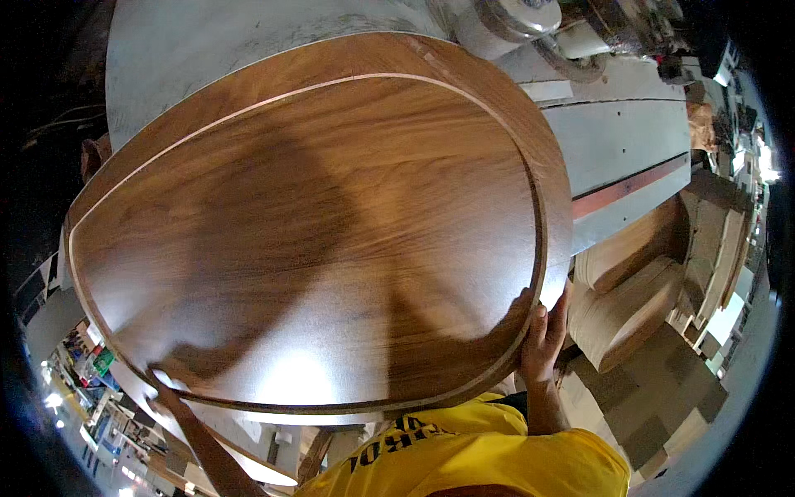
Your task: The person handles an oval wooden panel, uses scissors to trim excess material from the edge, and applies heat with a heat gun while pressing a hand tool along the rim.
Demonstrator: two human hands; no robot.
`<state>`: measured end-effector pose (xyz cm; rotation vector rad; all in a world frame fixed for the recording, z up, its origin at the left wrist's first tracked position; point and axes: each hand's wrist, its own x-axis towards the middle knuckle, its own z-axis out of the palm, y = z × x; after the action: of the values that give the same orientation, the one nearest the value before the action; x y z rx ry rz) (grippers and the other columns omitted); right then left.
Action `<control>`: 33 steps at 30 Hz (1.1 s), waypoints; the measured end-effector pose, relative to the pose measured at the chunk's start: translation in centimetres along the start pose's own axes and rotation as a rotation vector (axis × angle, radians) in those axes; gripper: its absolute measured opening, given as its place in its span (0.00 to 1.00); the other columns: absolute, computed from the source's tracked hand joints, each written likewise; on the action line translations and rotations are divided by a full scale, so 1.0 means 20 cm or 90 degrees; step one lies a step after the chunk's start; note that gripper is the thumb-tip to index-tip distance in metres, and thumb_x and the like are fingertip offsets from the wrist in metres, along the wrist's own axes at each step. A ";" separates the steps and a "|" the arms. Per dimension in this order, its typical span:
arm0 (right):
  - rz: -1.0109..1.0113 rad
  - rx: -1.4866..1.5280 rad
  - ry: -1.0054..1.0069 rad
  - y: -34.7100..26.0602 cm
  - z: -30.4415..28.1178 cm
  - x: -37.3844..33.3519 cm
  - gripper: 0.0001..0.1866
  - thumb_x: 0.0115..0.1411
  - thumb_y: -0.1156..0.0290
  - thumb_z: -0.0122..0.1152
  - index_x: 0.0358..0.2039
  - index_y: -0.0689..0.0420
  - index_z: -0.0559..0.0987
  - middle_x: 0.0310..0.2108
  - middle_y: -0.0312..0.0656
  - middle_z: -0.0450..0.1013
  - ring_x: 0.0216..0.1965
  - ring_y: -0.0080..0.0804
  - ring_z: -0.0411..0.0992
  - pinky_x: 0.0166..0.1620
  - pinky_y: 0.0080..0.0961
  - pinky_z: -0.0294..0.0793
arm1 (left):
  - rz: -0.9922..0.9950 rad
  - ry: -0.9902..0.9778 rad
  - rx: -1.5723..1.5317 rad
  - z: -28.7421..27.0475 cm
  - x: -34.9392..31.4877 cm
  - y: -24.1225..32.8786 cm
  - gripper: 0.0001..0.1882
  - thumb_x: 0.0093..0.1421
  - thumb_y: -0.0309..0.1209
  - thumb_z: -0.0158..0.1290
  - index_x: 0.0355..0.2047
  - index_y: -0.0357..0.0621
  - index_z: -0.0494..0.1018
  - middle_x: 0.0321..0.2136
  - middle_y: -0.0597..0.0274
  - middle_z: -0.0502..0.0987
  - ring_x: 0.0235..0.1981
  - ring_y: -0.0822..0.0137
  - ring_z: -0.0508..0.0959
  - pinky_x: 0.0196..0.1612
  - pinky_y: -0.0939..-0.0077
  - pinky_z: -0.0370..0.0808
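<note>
A large rounded wood-grain panel [331, 224] with a pale edge fills the middle of the view. Beneath it lies another wood-grain panel [551, 174], its brown border showing along the far and right sides. At the lower right rim, my right hand [540, 344] grips the edge, with its thumb against the upper panel's side and its fingers reaching along the lower one. My left hand [163, 388] is closed on the rim at the lower left; most of its fingers are hidden or in shadow.
A grey machine table [190, 62] supports the panels, with a grey cylindrical machine part [505, 25] close behind their far edge. Its right extension [629, 137] carries a reddish strip. Stacks of rounded wooden boards [633, 306] stand at right, beside a brown checked surface [650, 398].
</note>
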<state>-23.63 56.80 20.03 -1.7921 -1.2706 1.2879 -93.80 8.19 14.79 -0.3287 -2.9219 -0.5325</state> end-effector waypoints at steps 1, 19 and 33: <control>-0.008 -0.005 -0.012 0.01 0.00 0.00 0.36 0.73 0.55 0.54 0.72 0.64 0.57 0.57 0.43 0.69 0.55 0.29 0.67 0.58 0.28 0.67 | -0.174 -0.048 -0.113 -0.05 -0.22 -0.01 0.46 0.66 0.58 0.54 0.72 0.39 0.54 0.69 0.44 0.60 0.68 0.50 0.63 0.71 0.52 0.61; -0.328 -0.484 -0.071 -0.28 0.12 0.18 0.33 0.64 0.76 0.58 0.70 0.52 0.66 0.74 0.54 0.52 0.77 0.58 0.40 0.73 0.54 0.37 | -0.715 -0.241 -0.743 -0.28 -0.94 0.16 0.34 0.56 0.75 0.51 0.16 0.59 0.68 0.15 0.71 0.69 0.18 0.63 0.72 0.27 0.63 0.74; -0.371 -0.527 -0.171 -0.45 0.22 0.39 0.32 0.64 0.75 0.56 0.70 0.51 0.67 0.73 0.56 0.54 0.76 0.57 0.44 0.73 0.56 0.27 | -0.716 -0.355 -0.822 -0.42 -1.23 0.15 0.42 0.52 0.78 0.48 0.46 0.55 0.70 0.38 0.61 0.72 0.38 0.54 0.75 0.44 0.49 0.77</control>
<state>-30.24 67.12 23.19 -1.5246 -2.5067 0.7103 -68.34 3.36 18.84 1.3140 -2.3526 -2.7221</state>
